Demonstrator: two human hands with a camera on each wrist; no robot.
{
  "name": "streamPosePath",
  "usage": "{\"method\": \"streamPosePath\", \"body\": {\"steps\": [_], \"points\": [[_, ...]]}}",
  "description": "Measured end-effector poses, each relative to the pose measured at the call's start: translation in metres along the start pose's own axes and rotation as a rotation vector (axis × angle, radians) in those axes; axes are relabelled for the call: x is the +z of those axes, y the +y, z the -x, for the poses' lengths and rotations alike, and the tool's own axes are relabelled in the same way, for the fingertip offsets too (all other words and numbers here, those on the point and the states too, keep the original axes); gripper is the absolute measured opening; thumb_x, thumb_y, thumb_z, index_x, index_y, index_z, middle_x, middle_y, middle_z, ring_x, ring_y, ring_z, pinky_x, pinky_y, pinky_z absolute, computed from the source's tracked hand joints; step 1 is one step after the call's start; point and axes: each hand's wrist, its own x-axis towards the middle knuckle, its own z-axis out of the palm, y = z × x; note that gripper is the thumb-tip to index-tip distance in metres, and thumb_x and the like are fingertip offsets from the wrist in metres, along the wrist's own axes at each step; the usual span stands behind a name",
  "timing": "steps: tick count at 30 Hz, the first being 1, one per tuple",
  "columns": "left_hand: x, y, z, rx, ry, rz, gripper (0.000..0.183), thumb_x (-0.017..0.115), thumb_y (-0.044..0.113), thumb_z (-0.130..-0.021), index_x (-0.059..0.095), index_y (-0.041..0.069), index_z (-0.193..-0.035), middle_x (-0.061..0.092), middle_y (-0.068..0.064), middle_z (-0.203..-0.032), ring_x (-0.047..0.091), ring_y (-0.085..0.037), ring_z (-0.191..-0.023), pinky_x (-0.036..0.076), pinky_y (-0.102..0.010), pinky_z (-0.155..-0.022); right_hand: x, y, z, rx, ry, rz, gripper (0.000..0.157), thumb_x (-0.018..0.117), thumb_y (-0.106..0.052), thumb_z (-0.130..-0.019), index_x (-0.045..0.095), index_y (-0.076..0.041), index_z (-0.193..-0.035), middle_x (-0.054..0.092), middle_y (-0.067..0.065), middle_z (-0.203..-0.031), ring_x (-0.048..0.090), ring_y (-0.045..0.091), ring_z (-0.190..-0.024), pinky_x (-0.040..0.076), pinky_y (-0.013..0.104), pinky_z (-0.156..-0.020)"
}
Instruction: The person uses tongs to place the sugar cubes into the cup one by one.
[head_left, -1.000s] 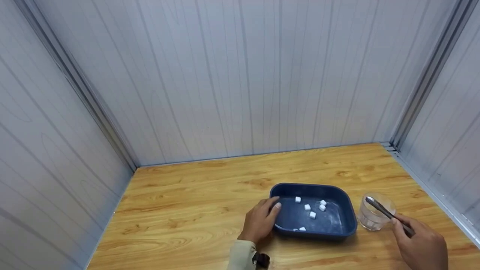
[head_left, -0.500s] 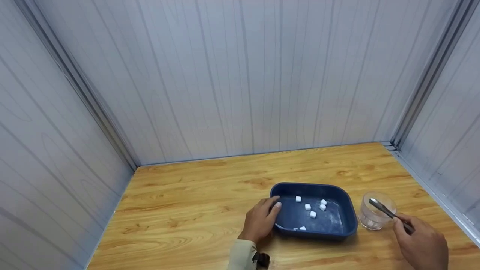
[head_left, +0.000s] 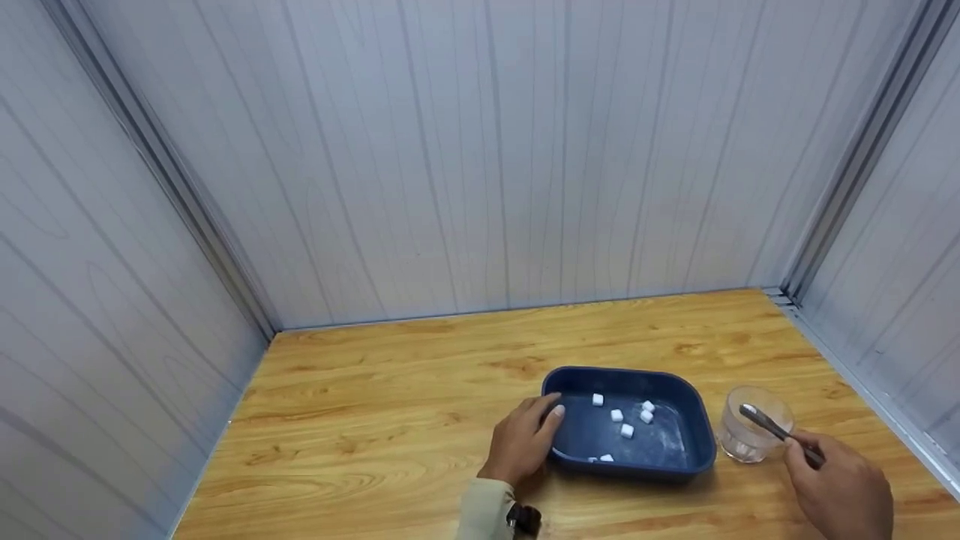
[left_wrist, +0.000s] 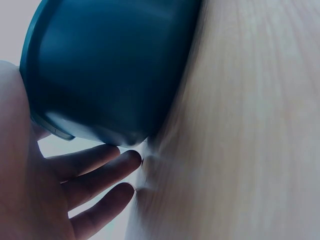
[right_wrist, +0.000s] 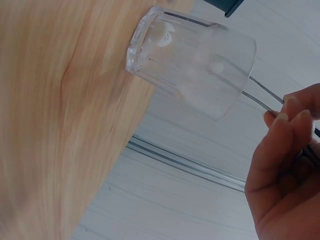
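Observation:
In the head view my left hand (head_left: 520, 441) grips the left rim of a dark blue rectangular dish (head_left: 630, 471), its thumb over the edge. The left wrist view shows three other fingers stretched along the outside of the dish (left_wrist: 105, 60), tips near the table. Several small white cubes (head_left: 627, 430) lie scattered on its floor. My right hand (head_left: 844, 480) pinches slim metal tongs (head_left: 780, 431), which slant over a clear glass (head_left: 746, 448). Through the glass wall in the right wrist view, the two tong arms reach inside, with a blurred whitish patch (right_wrist: 217, 67) at their tips.
The glass stands upright just right of the dish on a wood-grain table (head_left: 360, 420). Pale panel walls (head_left: 420, 165) enclose the table at the back and both sides. A dark watch (head_left: 523, 517) is on the left wrist.
The tong tips have shifted slightly right and down over the glass. The left hand, dish, cubes and glass stay in place.

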Motion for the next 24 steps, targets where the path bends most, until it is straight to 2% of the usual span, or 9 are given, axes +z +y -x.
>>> {"method": "streamPosePath", "body": {"steps": [5, 14, 24], "points": [[-0.0007, 0.0015, 0.0005, -0.014, -0.002, -0.002, 0.049, 0.031, 0.058, -0.095, 0.053, 0.032, -0.131, 0.055, 0.009, -0.123, 0.052, -0.012, -0.113, 0.042, -0.039, -0.093, 0.0008, 0.0016, 0.0007, 0.028, -0.003, -0.002, 0.019, 0.063, -0.017, -0.082, 0.071, -0.002, -0.089, 0.068, 0.017, -0.081, 0.063, 0.039, -0.069, 0.044, 0.048, -0.053], [-0.0005, 0.0021, 0.0003, -0.021, 0.000, -0.010, 0.050, 0.031, 0.058, -0.095, 0.054, 0.031, -0.130, 0.055, 0.009, -0.123, 0.052, -0.012, -0.113, 0.042, -0.039, -0.093, 0.0012, 0.0026, 0.0009, 0.050, -0.040, 0.019, 0.022, 0.063, -0.018, -0.083, 0.070, 0.000, -0.093, 0.068, 0.019, -0.084, 0.063, 0.039, -0.071, 0.045, 0.049, -0.054], [0.0011, 0.0009, -0.0002, -0.029, -0.007, -0.003, 0.051, 0.030, 0.059, -0.094, 0.053, 0.032, -0.131, 0.055, 0.009, -0.123, 0.052, -0.012, -0.113, 0.042, -0.039, -0.093, 0.0004, 0.0004, 0.0008, 0.088, -0.032, 0.018, 0.025, 0.064, -0.021, -0.083, 0.069, 0.000, -0.095, 0.067, 0.021, -0.087, 0.063, 0.041, -0.075, 0.044, 0.049, -0.057]]}}
